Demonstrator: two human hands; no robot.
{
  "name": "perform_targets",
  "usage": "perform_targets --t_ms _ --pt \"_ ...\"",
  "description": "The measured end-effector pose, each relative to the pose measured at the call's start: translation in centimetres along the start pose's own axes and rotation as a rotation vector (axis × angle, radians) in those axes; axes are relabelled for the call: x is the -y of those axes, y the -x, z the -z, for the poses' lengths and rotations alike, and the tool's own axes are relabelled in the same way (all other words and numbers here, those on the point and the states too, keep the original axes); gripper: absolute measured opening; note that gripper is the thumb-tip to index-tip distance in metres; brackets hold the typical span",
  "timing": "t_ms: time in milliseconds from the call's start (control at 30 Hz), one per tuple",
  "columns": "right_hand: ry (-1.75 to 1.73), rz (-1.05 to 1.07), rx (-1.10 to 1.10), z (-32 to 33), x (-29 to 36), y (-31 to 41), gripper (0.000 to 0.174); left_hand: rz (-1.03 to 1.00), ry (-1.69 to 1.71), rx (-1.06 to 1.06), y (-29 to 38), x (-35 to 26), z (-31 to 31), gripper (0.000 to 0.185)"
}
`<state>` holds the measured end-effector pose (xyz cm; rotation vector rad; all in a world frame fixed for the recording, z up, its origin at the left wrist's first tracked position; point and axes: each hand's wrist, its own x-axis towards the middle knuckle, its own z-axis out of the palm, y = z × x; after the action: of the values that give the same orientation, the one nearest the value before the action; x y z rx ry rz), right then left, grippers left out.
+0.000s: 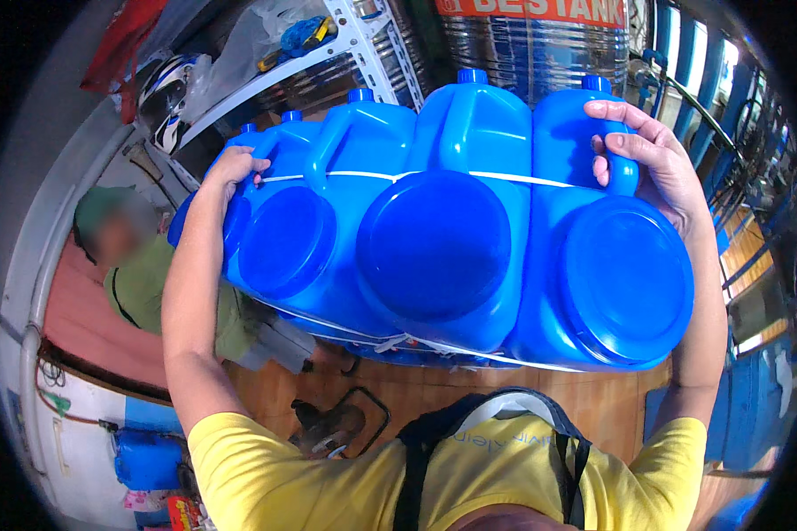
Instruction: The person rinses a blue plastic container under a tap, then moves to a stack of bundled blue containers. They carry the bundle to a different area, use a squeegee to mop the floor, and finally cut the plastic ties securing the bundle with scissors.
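A bundle of several blue plastic jerrycans [465,259] fills the middle of the view, tied together with white string [372,175]. Each nearer can has a moulded handle, a small screw cap on top and a large round lid facing me. My right hand [637,149] is wrapped around the handle of the rightmost can, its thumb and fingers curled about it. At the far left of the bundle, my left hand [236,166] grips a can's handle beside the string; part of its fingers is hidden. Below the bundle, more of the string shows, with a knot.
A person in a green cap and green shirt [133,285] is at the left. Behind the bundle stand a white slotted-angle metal shelf [272,76] and a shiny metal tank [538,53]. A motorcycle helmet [166,93] hangs at the upper left. Dark objects lie on the wooden floor [259,391].
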<state>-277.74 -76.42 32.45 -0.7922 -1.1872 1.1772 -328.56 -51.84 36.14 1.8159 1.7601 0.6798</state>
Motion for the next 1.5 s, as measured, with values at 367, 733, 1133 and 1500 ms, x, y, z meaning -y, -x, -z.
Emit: perform_targets --t_ms 367,733,1133,1500 --pt "0.188 0.159 -0.079 -0.5 -0.2 2.3 0.054 -0.097 -0.051 0.183 2.0 -2.5 1.8 0.013" --pt "0.152 0.259 -0.431 -10.4 -5.2 10.8 0.059 -0.459 0.062 0.419 -3.2 -3.9 2.3 0.016" --pt "0.233 0.393 -0.957 -28.0 -11.7 14.1 0.059 -0.863 -0.025 0.678 -13.6 -8.1 -0.7 0.036" --pt "0.409 0.431 -1.315 -38.8 -16.4 9.0 0.058 -0.992 0.024 1.033 -21.6 -15.1 -10.8 0.023"
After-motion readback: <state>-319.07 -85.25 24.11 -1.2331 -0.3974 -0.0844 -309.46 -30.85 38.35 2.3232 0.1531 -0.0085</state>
